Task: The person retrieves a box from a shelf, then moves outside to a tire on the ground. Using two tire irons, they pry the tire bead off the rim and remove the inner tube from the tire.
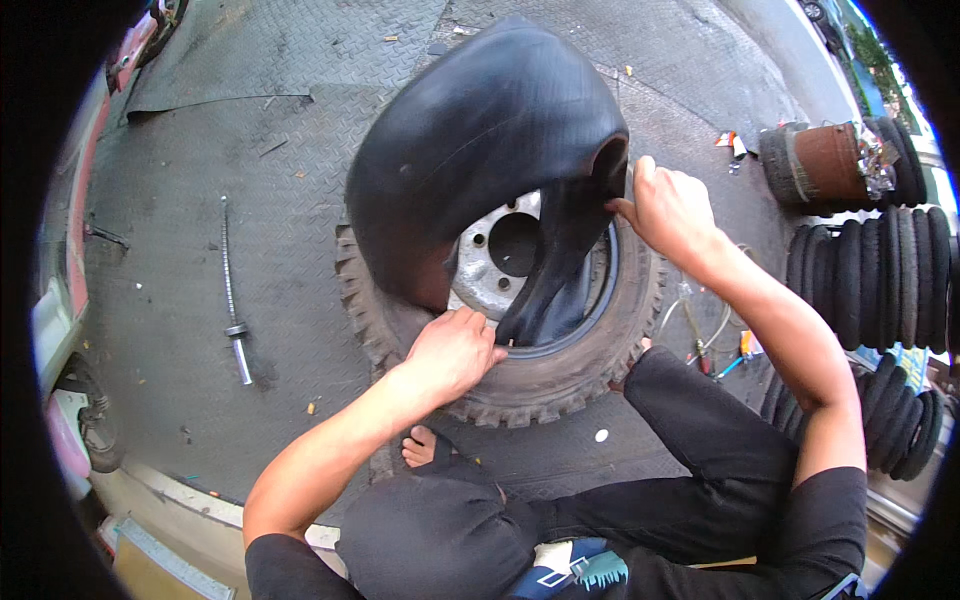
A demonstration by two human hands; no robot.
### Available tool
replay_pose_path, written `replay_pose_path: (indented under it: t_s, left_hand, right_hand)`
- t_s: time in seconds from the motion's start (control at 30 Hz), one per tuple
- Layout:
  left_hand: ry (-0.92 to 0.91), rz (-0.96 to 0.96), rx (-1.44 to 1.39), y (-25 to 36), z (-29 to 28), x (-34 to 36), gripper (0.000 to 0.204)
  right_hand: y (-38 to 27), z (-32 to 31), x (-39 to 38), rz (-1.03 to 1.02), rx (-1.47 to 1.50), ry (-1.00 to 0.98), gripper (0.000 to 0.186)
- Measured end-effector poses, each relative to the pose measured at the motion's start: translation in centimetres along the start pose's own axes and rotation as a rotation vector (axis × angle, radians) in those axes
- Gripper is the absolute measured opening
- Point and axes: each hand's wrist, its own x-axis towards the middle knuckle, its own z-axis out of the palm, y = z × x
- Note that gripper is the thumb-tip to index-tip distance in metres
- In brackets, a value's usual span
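A knobbly tyre [560, 385] lies flat on the floor before me, with a silvery wheel rim [487, 268] in its middle. Over its far side bulges a large black rubber inner tube [480, 120], partly slack, its flattened part folded down into the wheel opening. My left hand [453, 350] is closed on the near end of the tube at the inner edge of the tyre; its fingertips are partly hidden. At the tube's right fold, my right hand [672, 208] grips the rubber, thumb pressed against it and fingers curled.
On the left floor lies a metal rod tool [232, 310] with a sliding collar. Stacked tyres [875, 275] stand at the right, below a rusty drum [828, 163]. A thin hose [725, 325] and small tools lie beside the tyre. A parked vehicle [75, 230] borders the left.
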Motion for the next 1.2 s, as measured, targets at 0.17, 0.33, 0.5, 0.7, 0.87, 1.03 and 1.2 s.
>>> replay_pose_path:
  t_s: [0.17,0.33,0.5,0.7,0.87,1.03,1.2]
  left_hand:
    - [0.056,0.06,0.067,0.6,-2.4,0.5,0.041]
    - [0.09,0.068,0.062,0.7,-2.8,0.9,0.032]
    - [0.129,0.088,0.041,1.0,-4.2,0.3,0.026]
    - [0.086,0.104,-0.007,1.3,-5.7,-0.7,0.027]
    - [0.085,0.106,0.103,1.6,-5.6,-4.7,0.041]
    - [-0.03,-0.069,0.222,1.9,-4.8,-9.0,0.065]
    - [0.116,-0.04,0.182,1.1,-2.8,-10.4,0.064]
  right_hand:
    - [-4.0,6.2,-4.2,-0.85,0.39,-0.138,0.026]
    - [-5.4,11.6,1.1,-1.31,0.05,-0.3,0.06]
    - [-2.7,9.4,2.5,-1.243,0.147,-0.427,0.055]
    - [5.2,1.4,3.0,-0.907,0.063,-0.403,0.052]
    - [5.7,-4.7,2.8,-0.84,-0.047,-0.402,0.047]
    - [1.5,-12.2,-1.1,-0.914,-0.113,-0.352,0.043]
    - [-1.8,-18.2,-2.7,-0.868,-0.235,-0.462,0.044]
